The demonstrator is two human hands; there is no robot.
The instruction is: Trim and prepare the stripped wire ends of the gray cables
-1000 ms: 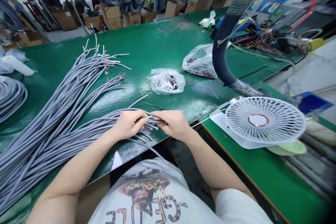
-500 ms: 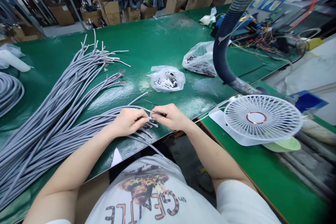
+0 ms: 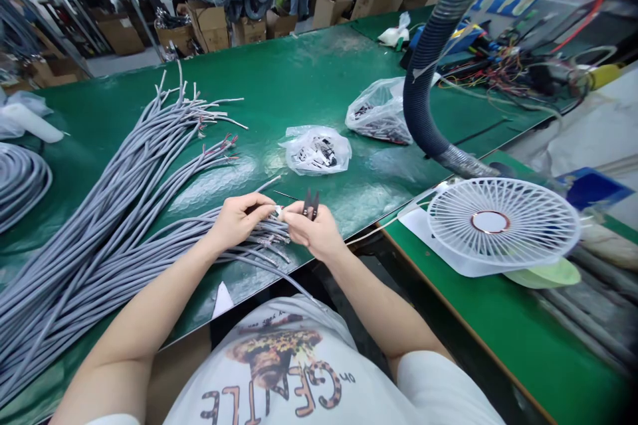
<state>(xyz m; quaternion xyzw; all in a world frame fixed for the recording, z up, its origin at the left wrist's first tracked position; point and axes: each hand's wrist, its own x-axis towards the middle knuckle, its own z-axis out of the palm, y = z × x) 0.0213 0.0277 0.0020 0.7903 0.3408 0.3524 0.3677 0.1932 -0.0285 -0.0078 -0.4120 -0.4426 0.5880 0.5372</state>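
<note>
My left hand (image 3: 239, 219) is closed in a pinch on the end of one grey cable (image 3: 272, 212), just above the near heap of grey cables (image 3: 149, 259). My right hand (image 3: 312, 231) is closed around a small dark cutter (image 3: 311, 203) whose two tips stick up above my fingers. The two hands meet at the cable end, near the front edge of the green table (image 3: 299, 80). The cable tips by my hands have stripped ends with thin wires showing.
A big fan of grey cables (image 3: 149, 146) covers the table's left. Two clear bags of small parts (image 3: 318, 151) (image 3: 379, 113) lie beyond my hands. A ribbed hose (image 3: 423, 66) hangs at right above a white fan (image 3: 501, 226). Boxes and cable coils stand at the back.
My right hand has turned so the cutter's tips now point up. Both hands shifted slightly away from me while staying together at the cable end.
</note>
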